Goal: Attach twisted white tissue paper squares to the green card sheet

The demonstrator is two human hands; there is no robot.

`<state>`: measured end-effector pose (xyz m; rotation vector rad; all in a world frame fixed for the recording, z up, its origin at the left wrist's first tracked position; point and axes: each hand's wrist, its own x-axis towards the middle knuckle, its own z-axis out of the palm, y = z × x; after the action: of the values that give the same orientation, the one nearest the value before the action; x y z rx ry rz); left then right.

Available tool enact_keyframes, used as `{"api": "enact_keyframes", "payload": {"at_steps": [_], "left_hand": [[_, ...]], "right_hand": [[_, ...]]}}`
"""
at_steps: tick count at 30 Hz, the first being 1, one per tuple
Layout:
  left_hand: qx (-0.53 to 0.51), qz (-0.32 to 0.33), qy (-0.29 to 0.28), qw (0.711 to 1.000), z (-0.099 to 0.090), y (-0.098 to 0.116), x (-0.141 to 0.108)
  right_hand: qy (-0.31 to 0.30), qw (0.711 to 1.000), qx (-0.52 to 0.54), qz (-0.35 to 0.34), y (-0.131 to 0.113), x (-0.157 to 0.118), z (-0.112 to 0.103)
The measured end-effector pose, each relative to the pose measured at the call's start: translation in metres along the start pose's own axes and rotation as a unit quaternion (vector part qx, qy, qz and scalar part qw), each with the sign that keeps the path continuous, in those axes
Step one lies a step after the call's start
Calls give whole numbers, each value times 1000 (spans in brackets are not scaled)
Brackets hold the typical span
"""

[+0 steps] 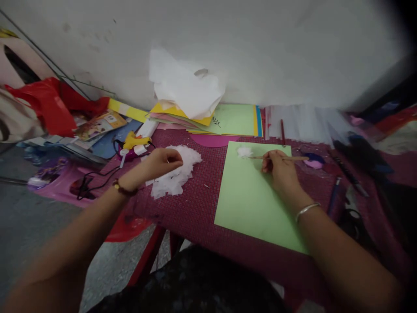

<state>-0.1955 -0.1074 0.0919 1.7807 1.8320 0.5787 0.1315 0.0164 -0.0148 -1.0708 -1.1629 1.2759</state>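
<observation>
My left hand (163, 161) hovers at the near side of a pile of small white tissue-like pieces (180, 174). Its thumb and fingertips are pressed together, and whatever they may hold is hidden. My right hand (279, 167) is closed round a thin wooden stick (295, 158), held nearly level over a light green sheet (250, 195). The stick's left tip is at a fluffy white tuft (244, 151) near the sheet's top left corner. Behind its right end lies a small round dark and pink item (314, 161), too blurred to name.
A yellow glue gun (135, 140) with a black cord lies left of the pile. Coloured sheets (236, 119) and crumpled white material (185, 82) sit against the wall. Clear plastic sleeves (296, 121), a red pencil (282, 131) and pens lie right. A pink basket (61, 187) stands left.
</observation>
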Motion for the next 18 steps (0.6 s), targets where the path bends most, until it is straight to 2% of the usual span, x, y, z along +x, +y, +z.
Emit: {"api": "enact_keyframes", "payload": {"at_steps": [4,8,11,18], "left_hand": [[87,23,31,995,24,-20,-39],[182,23,94,979,46,-26,-61],[235,15,135,962,59,-29,-62],[224,-6,143,964,70,-35,-49]], "right_hand": [[-3,1000,-22,-19,2,-2,1],[-11,999,-28,-25,3,-4,1],[-13,999,-36,-19,0,-5,2],[-5,999,-44,-28,-2,-7,4]]}}
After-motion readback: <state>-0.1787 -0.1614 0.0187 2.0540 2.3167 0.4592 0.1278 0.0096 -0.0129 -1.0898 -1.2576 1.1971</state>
